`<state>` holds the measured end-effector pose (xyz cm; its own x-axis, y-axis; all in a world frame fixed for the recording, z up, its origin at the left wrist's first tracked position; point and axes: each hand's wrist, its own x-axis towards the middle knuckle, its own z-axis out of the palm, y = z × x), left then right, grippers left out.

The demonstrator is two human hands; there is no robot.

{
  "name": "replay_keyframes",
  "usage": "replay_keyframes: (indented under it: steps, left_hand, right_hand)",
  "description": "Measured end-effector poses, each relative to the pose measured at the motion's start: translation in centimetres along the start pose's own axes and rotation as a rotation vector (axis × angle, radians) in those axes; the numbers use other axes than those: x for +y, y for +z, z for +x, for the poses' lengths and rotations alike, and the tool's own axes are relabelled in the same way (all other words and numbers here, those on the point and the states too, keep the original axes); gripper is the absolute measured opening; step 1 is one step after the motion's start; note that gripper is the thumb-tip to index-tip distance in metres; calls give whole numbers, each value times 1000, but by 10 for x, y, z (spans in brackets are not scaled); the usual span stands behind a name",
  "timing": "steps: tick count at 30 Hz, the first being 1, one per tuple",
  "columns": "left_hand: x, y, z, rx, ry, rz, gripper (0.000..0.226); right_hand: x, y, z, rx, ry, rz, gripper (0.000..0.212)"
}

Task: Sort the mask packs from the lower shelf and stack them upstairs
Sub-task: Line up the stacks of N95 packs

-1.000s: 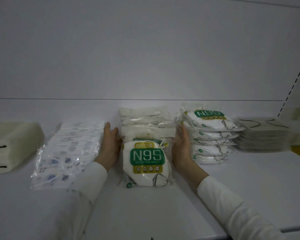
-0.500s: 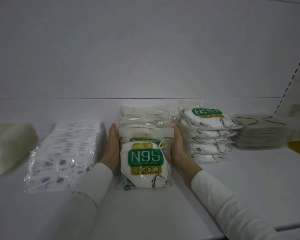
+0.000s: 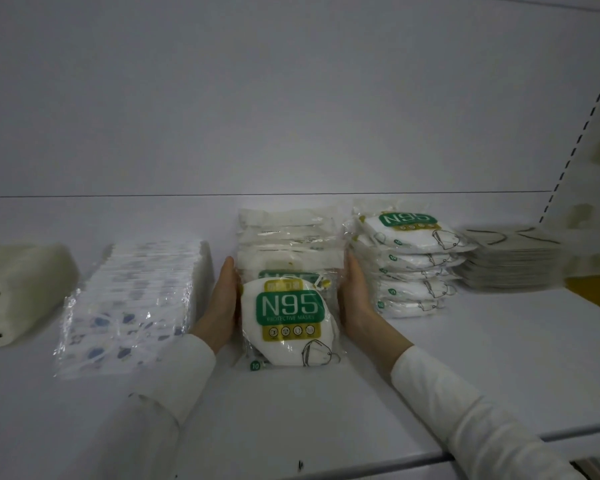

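Note:
A row of N95 mask packs (image 3: 286,317) stands on edge in the middle of the white shelf (image 3: 326,403), the front pack showing its green label. My left hand (image 3: 219,306) presses flat against the row's left side. My right hand (image 3: 355,299) presses flat against its right side, fingers straight. Behind the front pack several clear packs (image 3: 288,237) rise higher. To the right lies a flat stack of N95 packs (image 3: 409,261).
A row of blue-patterned mask packs (image 3: 132,306) sits left of my left hand. A pale mask bundle with black loops (image 3: 18,292) lies at the far left. A grey mask stack (image 3: 513,261) sits far right, by the slotted shelf upright (image 3: 582,133).
Both hands have drawn closer together against the sides of the middle row. The view shifted slightly; the packs stay in place.

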<state>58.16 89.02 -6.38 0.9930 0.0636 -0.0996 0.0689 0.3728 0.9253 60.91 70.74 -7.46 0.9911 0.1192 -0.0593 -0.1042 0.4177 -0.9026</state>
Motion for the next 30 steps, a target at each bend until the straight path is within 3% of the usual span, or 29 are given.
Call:
replay_keyframes:
  steps: [3,5,7,12,18,22,30]
  left_hand:
    - [14,2,-5,148,148,69,29]
    - [28,5,-8,219,315,220,16]
    - [43,11,-13,267,468,369,21]
    - [78,41,-30,179,740,507,19]
    - [80,101,-45,-53,722,555,20]
    - [70,145,-51,-114,667,550,20]
    - [32,219,-37,-42,526,523,15]
  right_hand:
    - [-16,-2,-8,-5,-145,-102,75]
    - [-31,-1,-16,-18,-255,-194,54]
    - [-49,3,-24,-18,-368,-321,48]
    - [-91,5,-45,-26,-607,-534,42]
    - [-127,-20,-67,29,-697,-562,30]
    - [-145,-49,-77,61,-713,-549,28]
    - [-183,-124,-84,60,-676,-543,32]
